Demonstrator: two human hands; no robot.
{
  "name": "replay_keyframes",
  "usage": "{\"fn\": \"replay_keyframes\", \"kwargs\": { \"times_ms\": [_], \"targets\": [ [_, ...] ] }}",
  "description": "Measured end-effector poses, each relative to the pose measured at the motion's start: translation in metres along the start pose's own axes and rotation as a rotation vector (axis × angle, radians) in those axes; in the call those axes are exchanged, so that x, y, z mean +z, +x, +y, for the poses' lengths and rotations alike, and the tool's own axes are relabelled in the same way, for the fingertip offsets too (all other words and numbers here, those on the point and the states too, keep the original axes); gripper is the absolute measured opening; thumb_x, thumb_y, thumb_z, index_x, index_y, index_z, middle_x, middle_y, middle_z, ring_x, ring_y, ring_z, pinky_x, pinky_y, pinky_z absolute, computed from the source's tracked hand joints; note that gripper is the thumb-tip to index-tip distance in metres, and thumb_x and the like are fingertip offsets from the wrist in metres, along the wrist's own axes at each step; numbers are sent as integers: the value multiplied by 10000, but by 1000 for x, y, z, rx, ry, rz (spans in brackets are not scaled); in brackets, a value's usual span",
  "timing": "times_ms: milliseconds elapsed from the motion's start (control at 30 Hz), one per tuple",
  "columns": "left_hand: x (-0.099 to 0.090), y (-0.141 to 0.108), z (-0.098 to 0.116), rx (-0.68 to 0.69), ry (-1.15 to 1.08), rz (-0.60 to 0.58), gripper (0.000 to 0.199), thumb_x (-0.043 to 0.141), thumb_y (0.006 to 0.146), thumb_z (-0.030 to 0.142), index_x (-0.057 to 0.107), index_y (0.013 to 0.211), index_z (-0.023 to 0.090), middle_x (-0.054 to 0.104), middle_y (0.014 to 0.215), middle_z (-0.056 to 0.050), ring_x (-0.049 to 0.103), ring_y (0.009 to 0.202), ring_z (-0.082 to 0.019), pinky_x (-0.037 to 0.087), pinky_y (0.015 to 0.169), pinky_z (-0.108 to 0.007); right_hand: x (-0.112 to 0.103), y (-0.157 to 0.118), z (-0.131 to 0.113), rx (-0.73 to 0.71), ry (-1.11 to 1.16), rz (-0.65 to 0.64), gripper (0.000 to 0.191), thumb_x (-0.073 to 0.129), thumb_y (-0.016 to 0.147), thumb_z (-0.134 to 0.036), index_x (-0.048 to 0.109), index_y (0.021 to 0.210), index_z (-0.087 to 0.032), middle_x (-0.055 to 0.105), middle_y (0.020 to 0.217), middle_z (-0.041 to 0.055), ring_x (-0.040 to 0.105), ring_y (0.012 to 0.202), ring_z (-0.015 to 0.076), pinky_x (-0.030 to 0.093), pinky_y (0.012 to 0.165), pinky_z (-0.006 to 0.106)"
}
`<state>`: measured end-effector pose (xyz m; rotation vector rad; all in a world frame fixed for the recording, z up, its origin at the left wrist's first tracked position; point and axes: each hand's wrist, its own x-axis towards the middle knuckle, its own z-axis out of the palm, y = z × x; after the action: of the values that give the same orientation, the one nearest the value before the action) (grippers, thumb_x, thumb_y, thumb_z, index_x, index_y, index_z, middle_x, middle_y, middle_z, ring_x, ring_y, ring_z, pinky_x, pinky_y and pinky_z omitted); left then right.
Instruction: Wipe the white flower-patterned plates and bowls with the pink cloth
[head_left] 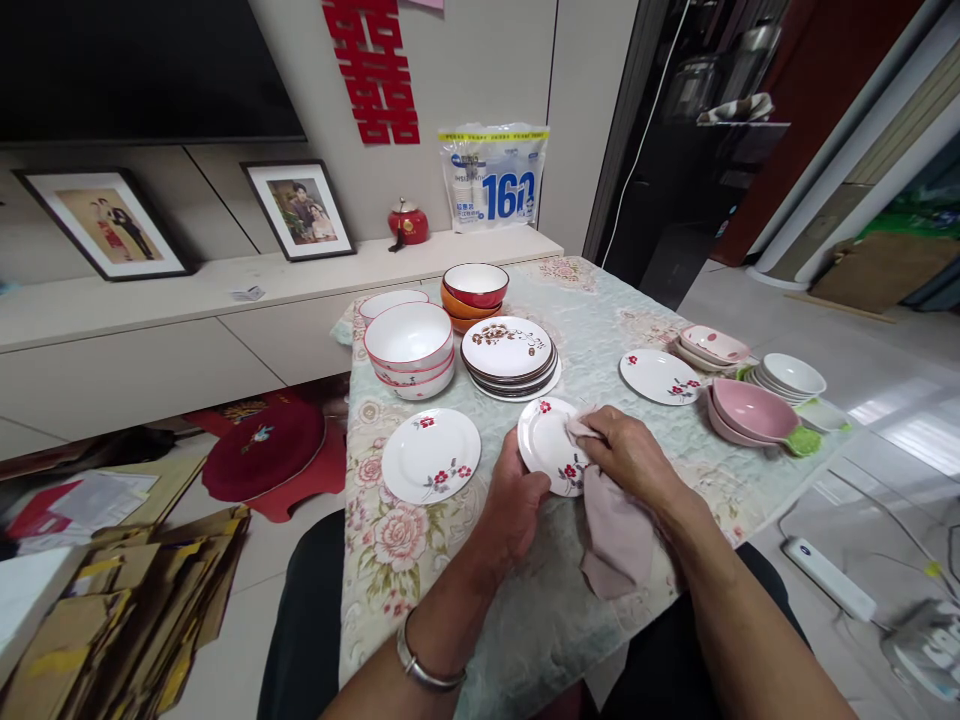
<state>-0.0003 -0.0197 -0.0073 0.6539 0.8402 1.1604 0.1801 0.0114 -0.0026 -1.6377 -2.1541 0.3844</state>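
Narrowed on the rim, the left hand (517,500) holds one small round plate (549,440), no long axis, from its eight o'clock, while the right hand (630,460) pinches one cloth (616,535) against its three o'clock. In this head view, two loose flowered plates (431,455) lie at nine and two o'clock from it, one plate stack (507,348) at eleven.

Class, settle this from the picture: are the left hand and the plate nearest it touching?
Touching. The head view shows the left hand gripping the plate, its thumb over the near rim.
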Motion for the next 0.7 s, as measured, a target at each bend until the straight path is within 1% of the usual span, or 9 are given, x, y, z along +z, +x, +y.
{"fn": "replay_keyframes", "kwargs": {
  "times_ms": [100, 200, 233, 300, 400, 467, 533, 600, 700],
  "targets": [
    [-1, -1, 1, 17, -10, -35, 792, 544, 529, 22, 562, 1302, 193, 700, 1184, -62, 632, 1094, -228, 514, 927, -336, 15, 5, -3, 45, -38, 145, 212, 534, 933, -222, 712, 1034, -170, 640, 934, 103, 624, 871, 241, 473, 773, 333],
    [-2, -1, -1, 24, -11, -70, 795, 538, 538, 18, 566, 1311, 199, 700, 1182, -61, 626, 1117, -227, 513, 897, -310, 24, 7, -12, -87, 108, 221, 275, 526, 930, -191, 694, 1148, -185, 665, 1075, 129, 633, 1009, 257, 496, 873, 368],
    [-3, -1, -1, 18, -13, -75, 789, 537, 535, 19, 571, 1303, 197, 703, 1171, -64, 632, 1100, -229, 518, 855, -297, 25, 7, -15, -149, 186, 211, 279, 540, 921, -177, 692, 1153, -201, 670, 1112, 123, 632, 1048, 252, 497, 904, 370],
    [-4, 0, -2, -2, -19, -74, 770, 536, 526, 26, 583, 1276, 194, 708, 1141, -68, 651, 1040, -231, 513, 754, -268, 23, 6, -21, -258, 338, 132, 251, 579, 901, -163, 703, 1108, -234, 687, 1122, 93, 638, 1065, 230, 501, 921, 355],
    [-4, 1, -3, -27, -22, -48, 731, 541, 508, 29, 603, 1218, 191, 713, 1088, -59, 658, 952, -209, 482, 675, -234, 14, 3, -26, -329, 462, -50, 151, 621, 895, -180, 717, 993, -244, 704, 1017, 44, 654, 954, 193, 503, 847, 310],
    [-3, 1, -2, -42, -31, -26, 699, 549, 500, 30, 610, 1180, 184, 714, 1056, -54, 653, 913, -197, 474, 661, -229, 6, 1, -25, -316, 473, -144, 101, 633, 896, -202, 717, 942, -234, 699, 956, 21, 645, 880, 174, 488, 797, 286],
    [-2, 1, 0, -45, -41, -5, 691, 556, 491, 29, 612, 1162, 180, 714, 1042, -53, 646, 896, -193, 476, 661, -234, 0, -1, -22, -279, 463, -197, 86, 634, 894, -212, 717, 909, -227, 694, 929, 9, 635, 843, 165, 474, 768, 271],
    [-1, 0, 1, -45, -48, 19, 713, 559, 481, 25, 608, 1174, 184, 712, 1059, -55, 644, 901, -197, 493, 682, -251, -5, -2, -16, -230, 440, -210, 96, 625, 886, -201, 718, 905, -220, 695, 923, 11, 630, 833, 165, 467, 760, 268],
    [1, 0, 2, -66, -56, 43, 738, 578, 483, 22, 593, 1201, 193, 709, 1110, -64, 657, 932, -220, 533, 737, -298, -6, -2, -6, -161, 360, -173, 110, 597, 889, -205, 707, 893, -209, 683, 911, 24, 617, 811, 170, 457, 738, 273]
  ]
}}
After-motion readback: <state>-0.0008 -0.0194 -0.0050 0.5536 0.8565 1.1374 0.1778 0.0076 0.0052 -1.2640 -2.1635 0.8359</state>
